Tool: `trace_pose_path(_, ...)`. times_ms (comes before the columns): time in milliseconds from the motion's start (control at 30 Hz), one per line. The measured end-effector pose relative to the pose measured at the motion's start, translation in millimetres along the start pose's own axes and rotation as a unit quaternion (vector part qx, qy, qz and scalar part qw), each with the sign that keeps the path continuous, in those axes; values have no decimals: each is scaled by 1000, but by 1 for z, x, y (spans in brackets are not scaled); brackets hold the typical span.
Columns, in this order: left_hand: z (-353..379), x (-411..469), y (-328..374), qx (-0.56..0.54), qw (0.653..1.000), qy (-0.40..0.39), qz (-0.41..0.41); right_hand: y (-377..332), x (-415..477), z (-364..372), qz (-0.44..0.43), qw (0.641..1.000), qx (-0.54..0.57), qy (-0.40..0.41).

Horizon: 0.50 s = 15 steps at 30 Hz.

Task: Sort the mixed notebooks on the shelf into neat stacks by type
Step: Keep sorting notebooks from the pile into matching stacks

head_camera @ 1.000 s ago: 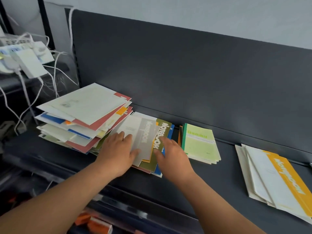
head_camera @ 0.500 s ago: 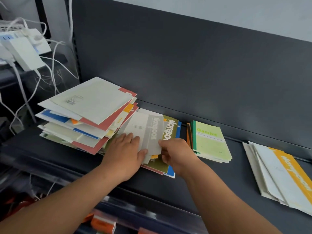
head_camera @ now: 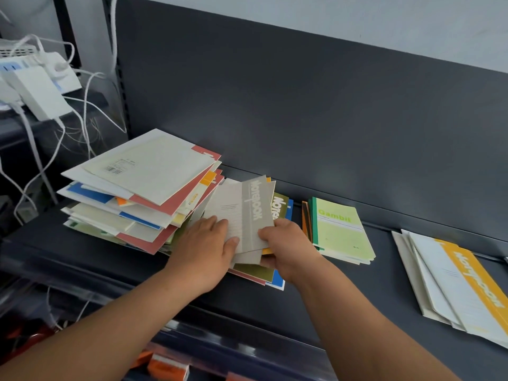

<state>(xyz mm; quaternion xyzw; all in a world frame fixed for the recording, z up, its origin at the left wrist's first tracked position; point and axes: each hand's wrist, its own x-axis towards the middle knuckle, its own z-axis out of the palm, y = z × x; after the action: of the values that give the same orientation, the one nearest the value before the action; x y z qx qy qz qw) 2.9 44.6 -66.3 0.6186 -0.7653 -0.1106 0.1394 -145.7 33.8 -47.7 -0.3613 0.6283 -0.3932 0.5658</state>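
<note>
The grey notebook (head_camera: 257, 215) is lettered in white, and the olive notebook (head_camera: 283, 199) likewise. The Gambit notebook (head_camera: 339, 232) is coloured pale green with a darker green spine. Cream, red and blue covers are seen in the mixed pile (head_camera: 143, 171). The right stack (head_camera: 472, 281) is banded orange on white.

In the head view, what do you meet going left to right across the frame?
From the left: white chargers with cables, tall mixed pile, grey notebooks gripped by the right hand, green Gambit stack, white stack topped by a yellow-banded cover.
</note>
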Motion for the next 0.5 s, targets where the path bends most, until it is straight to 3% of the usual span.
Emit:
trace_pose_path(233,-8,6,18,-116,990,80,-3,-7,-16,-37,-103,993,5,55)
trace_pose_path(333,-16,10,37,-217,972,78,-46,-12,-27,-59,-142,988,21,59)
trace_pose_path(400,-22,14,51,-330,936,58,-105,-14,-33,-74,-150,986,45,49)
trace_pose_path(500,-29,19,73,-527,829,-11,-185,-12,-39,-98,-151,985,70,52)
